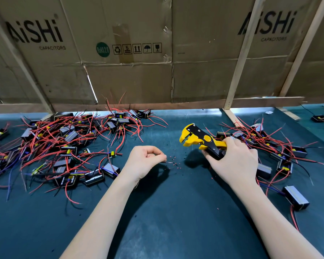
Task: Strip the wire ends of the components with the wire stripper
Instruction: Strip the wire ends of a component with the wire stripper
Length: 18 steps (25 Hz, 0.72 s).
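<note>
Cardboard wall [131,79]: "AiSHi CAPACITORS" print at 10 and 2 o'clock; green "RoHS 2.0" sticker [102,49] and stacking mark "5" at 12.

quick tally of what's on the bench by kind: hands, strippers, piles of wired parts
hands: 2, left hand and right hand
wire stripper: 1, held in the right hand
piles of wired parts: 2, left pile and right pile
total: 5
</note>
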Motion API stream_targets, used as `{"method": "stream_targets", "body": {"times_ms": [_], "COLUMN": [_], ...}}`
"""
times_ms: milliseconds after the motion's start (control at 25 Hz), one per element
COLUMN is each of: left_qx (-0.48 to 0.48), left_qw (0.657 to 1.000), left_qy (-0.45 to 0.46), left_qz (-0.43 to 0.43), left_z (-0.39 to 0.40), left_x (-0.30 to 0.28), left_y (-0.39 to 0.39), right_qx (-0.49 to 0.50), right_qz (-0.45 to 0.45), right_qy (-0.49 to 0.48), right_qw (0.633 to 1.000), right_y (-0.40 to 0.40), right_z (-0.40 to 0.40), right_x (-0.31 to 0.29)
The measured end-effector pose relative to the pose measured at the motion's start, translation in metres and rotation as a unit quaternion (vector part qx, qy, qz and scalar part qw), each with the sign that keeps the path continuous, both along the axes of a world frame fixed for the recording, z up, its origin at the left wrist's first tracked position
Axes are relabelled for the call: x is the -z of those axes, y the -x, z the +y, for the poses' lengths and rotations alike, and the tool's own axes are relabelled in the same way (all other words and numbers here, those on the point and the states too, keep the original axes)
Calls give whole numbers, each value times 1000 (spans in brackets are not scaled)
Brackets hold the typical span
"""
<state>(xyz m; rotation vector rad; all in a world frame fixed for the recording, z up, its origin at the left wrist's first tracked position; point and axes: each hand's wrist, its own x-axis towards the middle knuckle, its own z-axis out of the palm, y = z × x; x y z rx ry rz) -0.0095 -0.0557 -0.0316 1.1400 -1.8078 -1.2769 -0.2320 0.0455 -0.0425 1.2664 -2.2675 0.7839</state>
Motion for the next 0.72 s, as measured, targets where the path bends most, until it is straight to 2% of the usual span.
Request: {"method": "stream_targets", "body": {"times_ms": [200, 360, 520, 680, 720], "left_qx": [-17, 90, 169, 109, 80], "left_qw": [999, 993, 962, 937, 935], "left_qy": [40, 38, 87, 169, 207], "left_qz": [-28, -72, -196, -286, -278], "left_z": [-1, 0, -2, -7, -7], "left_x": [0, -17, -27, -30, -30], "left_y": [-5, -22, -43, -50, -46], "right_qx": [1, -10, -40, -66, -72], "right_qz": [-22, -82, -170, -202, -205], "right_qy": [-12, 18, 104, 164, 174], "right_qw": [1000, 996, 979, 963, 961], "right_y": [-1, -4, -1, -1, -1], "right_z": [2, 8, 18, 19, 19], "right_x": [-2, -8, -19, -29, -31]}}
